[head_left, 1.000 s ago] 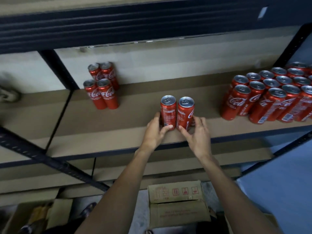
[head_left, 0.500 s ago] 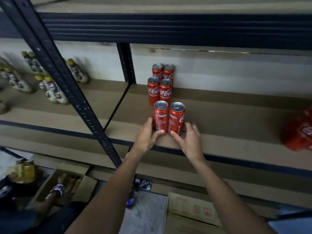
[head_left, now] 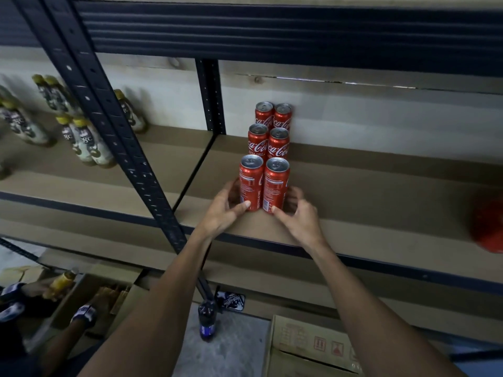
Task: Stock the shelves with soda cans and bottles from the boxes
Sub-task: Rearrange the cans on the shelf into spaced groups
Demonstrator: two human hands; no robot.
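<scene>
Two red soda cans stand side by side on the brown shelf (head_left: pixel 353 202), near its front edge. My left hand (head_left: pixel 221 210) grips the left can (head_left: pixel 251 183), thumb on its front near the base and fingers round its left side. My right hand (head_left: pixel 300 214) holds the right can (head_left: pixel 275 186) the same way from the right. Directly behind them, several more red cans (head_left: pixel 269 131) stand in two rows of two against the back wall.
A dark metal upright (head_left: pixel 114 126) splits the shelf from the left bay, where pale bottles (head_left: pixel 84 140) stand. A blurred red can cluster (head_left: pixel 487 227) sits far right. Below are a cardboard box (head_left: pixel 307 346), a dark bottle (head_left: pixel 206 319), and another person's gloved hands (head_left: pixel 84 314).
Both hands have slid the two cans left along the shelf until they stand just in front of the four cans at the back. The view has swung left with them.
</scene>
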